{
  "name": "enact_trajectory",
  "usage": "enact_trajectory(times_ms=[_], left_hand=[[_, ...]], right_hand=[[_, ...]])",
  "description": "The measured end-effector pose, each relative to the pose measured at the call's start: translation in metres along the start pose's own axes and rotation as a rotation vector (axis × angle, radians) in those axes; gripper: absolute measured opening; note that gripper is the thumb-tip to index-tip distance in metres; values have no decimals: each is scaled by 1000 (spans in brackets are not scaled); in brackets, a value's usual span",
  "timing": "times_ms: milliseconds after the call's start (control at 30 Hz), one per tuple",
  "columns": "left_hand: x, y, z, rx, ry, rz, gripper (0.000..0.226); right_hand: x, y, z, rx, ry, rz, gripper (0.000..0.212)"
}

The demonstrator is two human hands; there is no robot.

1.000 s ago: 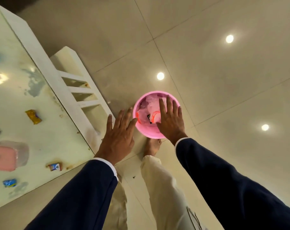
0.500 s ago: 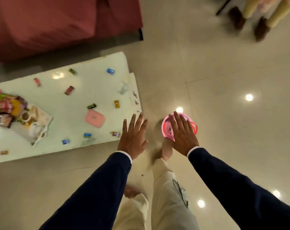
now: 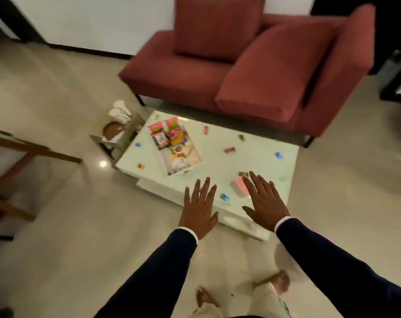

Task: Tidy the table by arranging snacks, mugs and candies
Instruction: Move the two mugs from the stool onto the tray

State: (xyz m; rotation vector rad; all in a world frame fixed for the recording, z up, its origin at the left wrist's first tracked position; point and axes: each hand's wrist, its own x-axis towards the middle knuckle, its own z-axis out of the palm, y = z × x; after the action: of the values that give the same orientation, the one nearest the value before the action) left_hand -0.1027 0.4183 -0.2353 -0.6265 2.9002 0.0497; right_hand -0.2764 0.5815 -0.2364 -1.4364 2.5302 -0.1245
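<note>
Two empty hands (image 3: 231, 207), one table (image 3: 259, 143)

The place looks like a living room or a lounge. A dark red sofa (image 3: 252, 72) with two loose cushions stands against a white wall, and a low white coffee table (image 3: 259, 143) is in front of it. The floor is of glossy beige tiles (image 3: 68, 214) which reflect ceiling lights. At the left edge, wooden furniture (image 3: 22, 152) is partly visible.
</note>
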Motion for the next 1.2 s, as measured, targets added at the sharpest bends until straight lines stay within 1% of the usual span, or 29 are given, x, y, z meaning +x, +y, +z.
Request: enact_trajectory(times_ms=[133,300,533,767,833,967,1200], left_hand=[[-39,-86,-28,12,94,-132,84],[-69,-168,-48,10,146,-256,83],[-68,-256,-54,-18,139,-354,80],[-14,-349,-56,4,128,-375,78],[6,-375,-59,3,101,-391,78],[61,-431,-69,5,58,-401,80],[149,-507,-95,-34,78,-410,77]], right_hand=[[47,-86,-31,-60,31,-137,91],[96,-174,-59,-106,49,-267,91],[164,-252,-62,-103,31,-348,90],[271,-294,-51,-55,18,-362,92],[306,-304,-53,-40,9,-363,91],[386,-318,-61,-35,-7,-366,90],[511,-336,-75,-6,-44,-385,88]])
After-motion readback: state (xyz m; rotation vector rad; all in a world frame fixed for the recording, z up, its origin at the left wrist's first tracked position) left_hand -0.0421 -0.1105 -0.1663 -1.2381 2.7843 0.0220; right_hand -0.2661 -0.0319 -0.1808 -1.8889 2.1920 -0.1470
